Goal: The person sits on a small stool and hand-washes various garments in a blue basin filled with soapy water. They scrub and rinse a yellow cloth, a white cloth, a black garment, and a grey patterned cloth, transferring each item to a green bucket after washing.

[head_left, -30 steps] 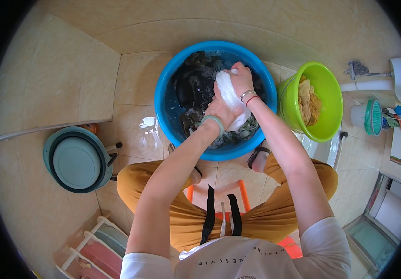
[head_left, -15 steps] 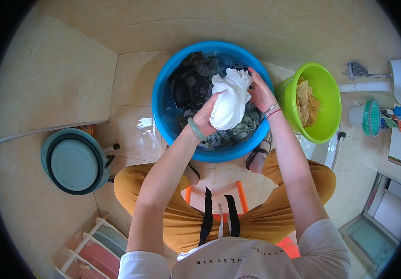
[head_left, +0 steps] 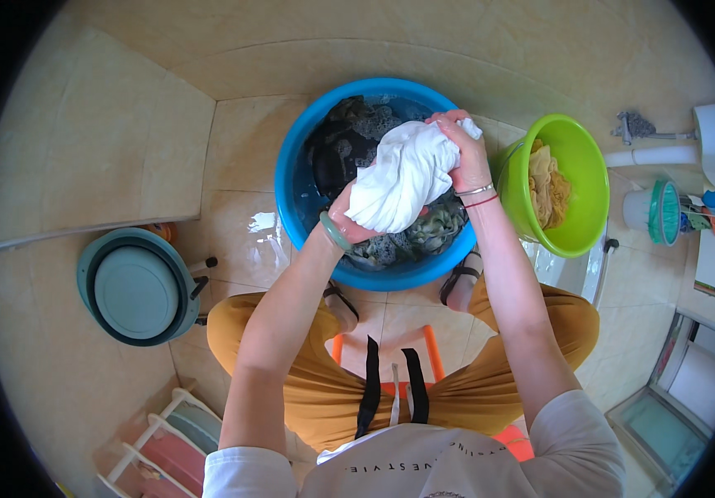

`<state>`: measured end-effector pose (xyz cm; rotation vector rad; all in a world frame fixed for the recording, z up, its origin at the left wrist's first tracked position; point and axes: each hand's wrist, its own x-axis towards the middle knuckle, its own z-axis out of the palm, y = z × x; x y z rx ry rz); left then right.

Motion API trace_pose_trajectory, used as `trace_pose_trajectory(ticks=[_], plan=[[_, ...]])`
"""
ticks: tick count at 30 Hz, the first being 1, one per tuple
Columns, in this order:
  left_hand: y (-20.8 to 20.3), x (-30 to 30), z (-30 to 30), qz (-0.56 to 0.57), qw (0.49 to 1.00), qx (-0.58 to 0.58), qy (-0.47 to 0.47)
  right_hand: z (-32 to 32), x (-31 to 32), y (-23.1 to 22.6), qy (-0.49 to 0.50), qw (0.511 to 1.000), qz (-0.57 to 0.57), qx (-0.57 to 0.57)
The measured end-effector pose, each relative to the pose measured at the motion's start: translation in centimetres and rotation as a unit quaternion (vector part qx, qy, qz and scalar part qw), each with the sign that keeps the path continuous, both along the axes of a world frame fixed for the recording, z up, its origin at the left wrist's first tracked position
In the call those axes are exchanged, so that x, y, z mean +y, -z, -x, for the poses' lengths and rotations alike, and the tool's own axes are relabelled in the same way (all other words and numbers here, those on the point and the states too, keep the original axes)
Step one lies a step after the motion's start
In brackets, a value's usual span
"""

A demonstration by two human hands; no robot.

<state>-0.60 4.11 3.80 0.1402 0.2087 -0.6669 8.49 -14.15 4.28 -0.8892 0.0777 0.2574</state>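
A bunched, twisted white cloth is stretched between my two hands above a blue basin. My left hand, with a pale green bangle at the wrist, grips its lower left end from beneath, fingers mostly hidden. My right hand is wrapped round the upper right end, a small tuft poking out past the fingers. Below, dark clothes soak in sudsy water. A grey-green patterned garment lies in the near right part of the basin, partly covered by the cloth.
Right of the basin stands a lime green bucket holding yellowish cloth. A grey-green collapsible tub is at the left. My feet flank the basin's near side, an orange stool beneath me. A white rack stands lower left.
My right hand has closed round the upper end of the white cloth. My left hand has moved slightly left, and the cloth is now longer and more twisted.
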Motion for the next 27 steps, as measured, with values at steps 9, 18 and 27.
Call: trace_pose_trajectory(ticks=[9,18,27], plan=[[1.1,3.4,-0.9,0.013,0.998,0.054,-0.004,2.2,1.3,-3.4,0.067,0.978,0.077,-0.182],[1.5,3.8,-0.8,-0.124,0.981,-0.129,0.076,1.8,1.9,-5.6,0.088,0.96,0.135,-0.228],[0.5,0.0,-0.5,-0.081,0.988,0.099,-0.091,5.0,2.3,-4.3,0.09,0.887,0.293,-0.346]])
